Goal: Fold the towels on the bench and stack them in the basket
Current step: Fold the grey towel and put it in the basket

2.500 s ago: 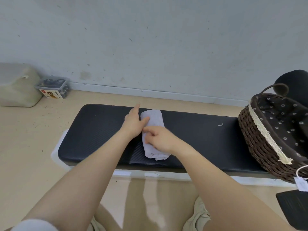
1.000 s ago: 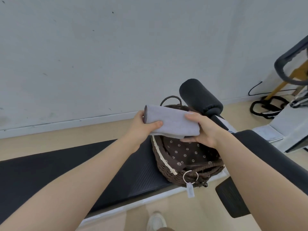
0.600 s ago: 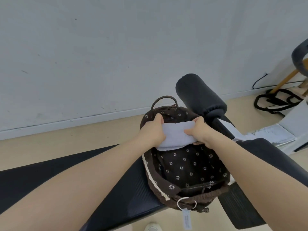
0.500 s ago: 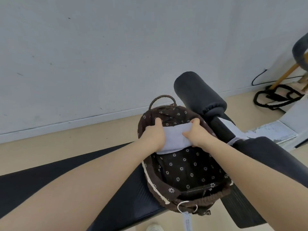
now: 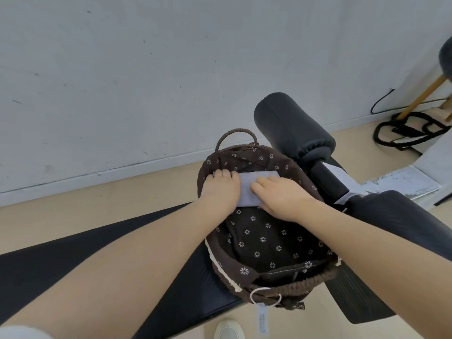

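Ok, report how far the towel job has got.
Done: one folded towel is down inside the basket, at its far end. In hand: the left hand and right hand both rest on it, settling it. Left: the visible stretch of bench shows no more towels; the rest is out of view.

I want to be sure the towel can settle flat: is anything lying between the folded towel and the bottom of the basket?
Nothing visible does. The folded pale lavender towel lies at the far end inside the brown wicker basket, under the left hand and right hand. Only flowered lining shows; what is under the towel is hidden.
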The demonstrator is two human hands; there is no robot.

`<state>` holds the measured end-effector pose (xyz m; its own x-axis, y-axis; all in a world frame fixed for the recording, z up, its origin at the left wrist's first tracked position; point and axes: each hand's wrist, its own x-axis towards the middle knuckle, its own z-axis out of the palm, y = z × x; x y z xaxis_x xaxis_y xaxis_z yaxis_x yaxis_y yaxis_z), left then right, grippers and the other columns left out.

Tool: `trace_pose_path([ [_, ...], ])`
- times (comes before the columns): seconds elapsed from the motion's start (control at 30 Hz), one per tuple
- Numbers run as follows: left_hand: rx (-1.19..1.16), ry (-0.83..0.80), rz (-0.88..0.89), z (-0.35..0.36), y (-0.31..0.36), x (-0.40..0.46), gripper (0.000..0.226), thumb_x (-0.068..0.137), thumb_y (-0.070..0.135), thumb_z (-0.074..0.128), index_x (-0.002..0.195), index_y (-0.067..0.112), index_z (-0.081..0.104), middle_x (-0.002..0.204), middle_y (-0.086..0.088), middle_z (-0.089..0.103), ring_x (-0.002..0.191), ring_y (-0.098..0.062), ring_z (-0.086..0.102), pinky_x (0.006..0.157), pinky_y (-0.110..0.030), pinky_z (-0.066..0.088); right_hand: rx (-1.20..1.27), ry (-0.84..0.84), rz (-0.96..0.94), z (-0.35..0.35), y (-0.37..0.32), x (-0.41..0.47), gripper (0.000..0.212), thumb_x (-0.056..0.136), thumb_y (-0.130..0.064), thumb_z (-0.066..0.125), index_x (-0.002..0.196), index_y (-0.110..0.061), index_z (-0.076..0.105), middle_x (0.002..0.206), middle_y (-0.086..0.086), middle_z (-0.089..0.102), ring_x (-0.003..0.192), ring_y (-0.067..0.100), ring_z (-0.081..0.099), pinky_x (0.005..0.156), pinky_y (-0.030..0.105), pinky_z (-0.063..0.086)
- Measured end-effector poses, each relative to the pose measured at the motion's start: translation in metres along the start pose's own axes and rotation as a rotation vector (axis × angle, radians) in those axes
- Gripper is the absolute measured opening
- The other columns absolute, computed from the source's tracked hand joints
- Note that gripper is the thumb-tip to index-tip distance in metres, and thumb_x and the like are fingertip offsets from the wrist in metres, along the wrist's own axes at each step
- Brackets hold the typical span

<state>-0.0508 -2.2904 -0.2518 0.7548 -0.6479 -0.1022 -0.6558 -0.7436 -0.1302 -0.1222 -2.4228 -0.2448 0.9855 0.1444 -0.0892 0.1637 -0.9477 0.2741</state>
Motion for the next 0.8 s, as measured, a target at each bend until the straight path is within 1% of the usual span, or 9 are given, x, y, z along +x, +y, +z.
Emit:
trace_pose_path([
  [0.1, 0.091, -0.11, 0.05, -0.003, -0.001, 0.011, 0.079, 0.079, 0.035, 0.069, 0.137, 0.002, 0.027, 0.134, -0.015, 0.043, 0.122, -0.03, 0.042, 0.098, -0.037, 0.036, -0.119, 0.063, -0.002, 0.009, 0.003, 0.0, 0.035, 0.043, -0.02, 0.083, 0.072, -0.016, 0.064, 0.069, -0.001, 0.061, 0.058, 0.018, 0.059, 0.045, 0.022, 0.04],
  [0.27, -0.088, -0.18, 0.024, -0.018, -0.007, 0.019, 0.046, 0.081, 0.019, 0.06, 0.12, 0.006, 0.041, 0.118, -0.013, 0.055, 0.104, -0.03, 0.057, 0.07, -0.033, 0.042, -0.139, 0.162, 0.055, 0.011, 0.001, 0.005, 0.023, 0.056, -0.015, 0.061, 0.077, -0.02, 0.067, 0.07, -0.003, 0.061, 0.061, 0.018, 0.059, 0.051, 0.025, 0.041],
  [0.33, -0.135, -0.178, 0.048, -0.02, -0.01, 0.017, 0.047, 0.079, 0.016, 0.061, 0.118, 0.007, 0.038, 0.111, -0.013, 0.057, 0.095, -0.03, 0.058, 0.063, -0.033, 0.039, -0.012, 0.192, 0.126, 0.014, -0.001, 0.005, 0.03, 0.067, -0.011, 0.059, 0.095, -0.016, 0.067, 0.09, 0.001, 0.065, 0.081, 0.023, 0.062, 0.062, 0.03, 0.044],
  [0.4, -0.089, -0.111, 0.096, -0.017, -0.011, 0.008, 0.057, 0.079, 0.024, 0.064, 0.124, 0.01, 0.031, 0.114, -0.013, 0.052, 0.098, -0.031, 0.054, 0.068, -0.034, 0.038, 0.133, 0.079, 0.145, 0.018, 0.001, 0.004, 0.046, 0.085, -0.007, 0.048, 0.131, -0.014, 0.049, 0.13, 0.005, 0.052, 0.117, 0.027, 0.049, 0.088, 0.036, 0.039],
  [0.47, 0.102, 0.03, 0.173, -0.013, -0.011, 0.002, 0.061, 0.08, 0.038, 0.064, 0.128, 0.015, 0.034, 0.124, -0.013, 0.04, 0.111, -0.031, 0.044, 0.083, -0.037, 0.036, 0.18, -0.04, 0.136, 0.015, 0.002, 0.002, 0.058, 0.09, -0.007, 0.041, 0.146, -0.017, 0.027, 0.15, 0.004, 0.031, 0.134, 0.024, 0.031, 0.1, 0.035, 0.03],
  [0.53, 0.194, 0.098, 0.227, -0.01, -0.008, -0.001, 0.052, 0.084, 0.045, 0.057, 0.126, 0.017, 0.044, 0.13, -0.012, 0.035, 0.118, -0.03, 0.035, 0.093, -0.038, 0.031, 0.149, -0.078, 0.106, 0.014, 0.002, 0.0, 0.065, 0.09, -0.009, 0.04, 0.149, -0.017, 0.016, 0.156, 0.004, 0.018, 0.141, 0.022, 0.021, 0.106, 0.034, 0.026],
  [0.63, 0.108, -0.069, 0.224, -0.008, -0.005, -0.003, 0.033, 0.095, 0.026, 0.045, 0.125, 0.013, 0.048, 0.128, -0.01, 0.047, 0.117, -0.029, 0.046, 0.088, -0.037, 0.037, 0.111, -0.25, 0.099, 0.017, -0.004, -0.01, 0.077, 0.089, -0.007, 0.037, 0.149, -0.014, -0.01, 0.158, 0.005, -0.013, 0.147, 0.02, -0.007, 0.118, 0.032, 0.008],
  [0.73, 0.089, -0.237, 0.209, -0.006, -0.003, -0.01, 0.046, 0.093, 0.016, 0.041, 0.138, 0.013, 0.035, 0.132, -0.006, 0.047, 0.116, -0.028, 0.051, 0.078, -0.036, 0.04, 0.146, -0.413, 0.131, 0.012, -0.006, -0.013, 0.083, 0.088, -0.008, 0.036, 0.147, -0.015, -0.022, 0.154, 0.004, -0.028, 0.144, 0.019, -0.021, 0.12, 0.036, -0.003],
  [0.8, 0.131, -0.295, 0.214, -0.009, -0.002, -0.017, 0.05, 0.093, 0.016, 0.04, 0.142, 0.014, 0.028, 0.134, -0.004, 0.046, 0.118, -0.027, 0.05, 0.083, -0.036, 0.04, 0.181, -0.461, 0.133, 0.005, -0.006, -0.011, 0.084, 0.088, -0.009, 0.038, 0.147, -0.016, -0.021, 0.154, 0.004, -0.028, 0.144, 0.019, -0.021, 0.12, 0.038, -0.004],
])
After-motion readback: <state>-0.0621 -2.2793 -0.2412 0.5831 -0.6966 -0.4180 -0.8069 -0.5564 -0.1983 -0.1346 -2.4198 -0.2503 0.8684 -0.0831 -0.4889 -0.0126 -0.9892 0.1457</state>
